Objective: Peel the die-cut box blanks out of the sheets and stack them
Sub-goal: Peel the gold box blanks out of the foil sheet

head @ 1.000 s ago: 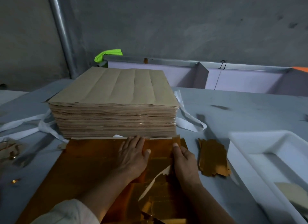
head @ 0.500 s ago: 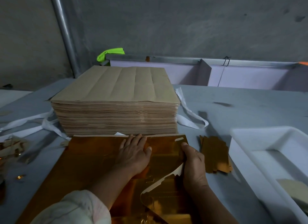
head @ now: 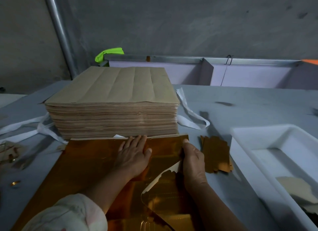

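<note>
we see the left hand point(head: 134, 155) flat, fingers spread, pressing the gold sheet point(head: 86, 162). the right hand point(head: 193, 162) grips the sheet's right strip point(head: 170, 144), probably a blank, long axis running away from us. the peeled pile point(head: 216, 155) lies just right of the right hand on the bench point(head: 258, 107).

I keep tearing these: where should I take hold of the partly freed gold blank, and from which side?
Grip the gold blank at its lifted right edge, coming from the right, where the right hand holds it. That edge curls off the gold sheet, showing its white underside, leaving room beneath; the left hand lies flat just left of it.
</note>
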Motion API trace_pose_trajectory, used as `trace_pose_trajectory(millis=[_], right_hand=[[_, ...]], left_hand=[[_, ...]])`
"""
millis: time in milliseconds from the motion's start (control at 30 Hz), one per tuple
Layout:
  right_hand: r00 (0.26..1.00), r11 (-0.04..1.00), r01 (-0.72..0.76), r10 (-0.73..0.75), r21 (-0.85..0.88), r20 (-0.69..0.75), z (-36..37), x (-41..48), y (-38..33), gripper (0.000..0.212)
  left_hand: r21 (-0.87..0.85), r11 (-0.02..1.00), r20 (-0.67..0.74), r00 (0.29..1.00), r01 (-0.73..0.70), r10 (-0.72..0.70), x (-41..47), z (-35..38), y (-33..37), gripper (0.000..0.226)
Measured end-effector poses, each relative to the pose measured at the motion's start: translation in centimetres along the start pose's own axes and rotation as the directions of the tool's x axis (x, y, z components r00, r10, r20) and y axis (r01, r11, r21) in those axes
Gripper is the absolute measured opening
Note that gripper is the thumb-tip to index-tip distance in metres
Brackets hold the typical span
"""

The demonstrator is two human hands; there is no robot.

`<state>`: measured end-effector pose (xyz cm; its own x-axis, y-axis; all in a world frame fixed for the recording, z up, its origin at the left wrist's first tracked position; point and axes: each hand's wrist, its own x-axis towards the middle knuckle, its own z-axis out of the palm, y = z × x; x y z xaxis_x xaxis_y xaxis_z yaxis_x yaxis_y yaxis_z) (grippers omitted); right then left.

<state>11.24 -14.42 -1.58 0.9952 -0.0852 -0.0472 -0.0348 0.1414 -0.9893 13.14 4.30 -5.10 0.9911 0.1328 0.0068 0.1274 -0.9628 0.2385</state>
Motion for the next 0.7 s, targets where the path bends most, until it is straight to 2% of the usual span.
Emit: trace_pose_trajectory(millis=[100, 233, 300, 367, 433, 500, 600, 700], right_hand=[[0.999, 0.998, -0.038, 0.039, -0.053, 0.011, -0.1, 0.0, -0.7, 0.046], [0.994, 0.988, -0.093, 0.099, -0.120, 0.043, -0.4, -0.2, -2.0, 0.054], [0.993, 0.986, -0.098, 0.106, -0.137, 0.056, -0.5, -0.3, -2.6, 0.056], [0.992, 0.982, -0.092, 0.104, -0.166, 0.064, -0.5, -0.5, -3.0, 0.054], [0.994, 0.976, -0.082, 0.095, -0.201, 0.060, -0.5, -0.8, -3.2, 0.050], [0.994, 0.972, -0.058, 0.078, -0.228, 0.077, -0.6, -1.2, -3.3, 0.048], [0.982, 0.955, -0.069, 0.116, -0.290, 0.151, -1.0, -2.2, -3.4, 0.049], [0.965, 0.930, -0.094, 0.172, -0.354, 0.195, -1.6, -3.4, -3.2, 0.053]], left_hand=[[-0.100, 0.995, 0.007, 1.000, 0.010, -0.010, -0.3, -1.2, 0.3, 0.060], [-0.314, 0.949, -0.091, 0.996, -0.016, -0.013, -2.3, -4.0, 1.7, 0.059], [-0.466, 0.884, 0.018, 0.998, -0.042, 0.057, -4.0, -5.4, 2.8, 0.064], [-0.590, 0.807, 0.190, 0.965, -0.033, 0.178, -6.0, -6.4, 4.0, 0.059], [-0.634, 0.773, 0.304, 0.911, -0.025, 0.279, -7.5, -6.8, 5.0, 0.045], [-0.647, 0.762, 0.356, 0.877, -0.018, 0.323, -8.5, -6.8, 5.7, 0.024], [-0.684, 0.726, 0.383, 0.881, 0.070, 0.276, -9.6, -6.8, 6.3, 0.020], [-0.791, 0.571, 0.355, 0.925, 0.220, 0.136, -10.3, -7.1, 6.6, 0.027]])
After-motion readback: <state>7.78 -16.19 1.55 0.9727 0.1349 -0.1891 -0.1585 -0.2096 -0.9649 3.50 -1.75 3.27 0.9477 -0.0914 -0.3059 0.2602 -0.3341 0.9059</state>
